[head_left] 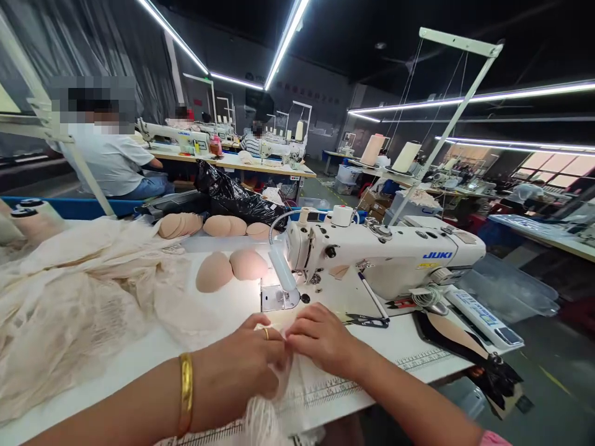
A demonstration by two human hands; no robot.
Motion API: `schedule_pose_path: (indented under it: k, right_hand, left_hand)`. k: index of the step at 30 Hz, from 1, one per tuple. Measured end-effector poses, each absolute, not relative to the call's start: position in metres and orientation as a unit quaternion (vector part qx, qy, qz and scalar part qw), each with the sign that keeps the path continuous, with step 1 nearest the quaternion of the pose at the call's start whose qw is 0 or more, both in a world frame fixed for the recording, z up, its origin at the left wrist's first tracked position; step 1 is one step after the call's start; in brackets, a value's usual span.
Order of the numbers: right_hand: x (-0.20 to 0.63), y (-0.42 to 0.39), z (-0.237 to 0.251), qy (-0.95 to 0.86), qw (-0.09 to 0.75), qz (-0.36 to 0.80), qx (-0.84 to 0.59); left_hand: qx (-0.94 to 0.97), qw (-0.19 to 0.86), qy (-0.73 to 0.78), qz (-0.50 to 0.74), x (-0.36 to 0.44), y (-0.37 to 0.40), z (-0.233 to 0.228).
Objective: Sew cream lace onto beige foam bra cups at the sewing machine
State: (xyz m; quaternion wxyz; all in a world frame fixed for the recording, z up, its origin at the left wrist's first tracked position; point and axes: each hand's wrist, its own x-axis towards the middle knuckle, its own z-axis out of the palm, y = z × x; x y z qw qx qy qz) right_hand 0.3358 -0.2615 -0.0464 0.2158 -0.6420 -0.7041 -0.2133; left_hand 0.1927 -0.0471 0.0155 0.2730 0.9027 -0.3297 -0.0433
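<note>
My left hand (242, 365), with a ring and a gold bangle, and my right hand (320, 337) meet over a piece of pale lace fabric (279, 409) on the white sewing table (409, 344). Both pinch the fabric just in front of the presser foot (279, 297) of a white Juki sewing machine (385, 254). The fabric trails off the table's near edge between my arms.
A heap of cream lace (79, 297) fills the table's left. Beige bra cups (230, 269) lie behind the needle, more cups (209, 224) farther back. Black scissors (367, 319) lie right of my right hand. A seated person (111, 155) works at the left rear.
</note>
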Motion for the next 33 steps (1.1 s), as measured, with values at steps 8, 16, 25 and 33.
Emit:
schedule_pose_path:
  k: [8,16,25,33]
  right_hand:
    - [0.383,-0.239,-0.065,-0.682,0.194,-0.196,-0.677]
    - [0.388,-0.247,-0.066,-0.649,0.188,-0.152,-0.722]
    - [0.388,-0.248,-0.067,-0.618,0.187,-0.125,-0.753]
    - [0.388,-0.249,-0.066,-0.622,0.183,-0.12,-0.752]
  left_hand:
    - [0.936,0.176,-0.302,-0.035,0.257,-0.019,-0.027]
    - [0.924,0.225,-0.309,0.019,0.259,-0.013,-0.041]
    - [0.923,0.248,-0.293,0.033,0.261,-0.015,-0.043]
    - [0.926,0.237,-0.292,0.024,0.262,-0.016,-0.047]
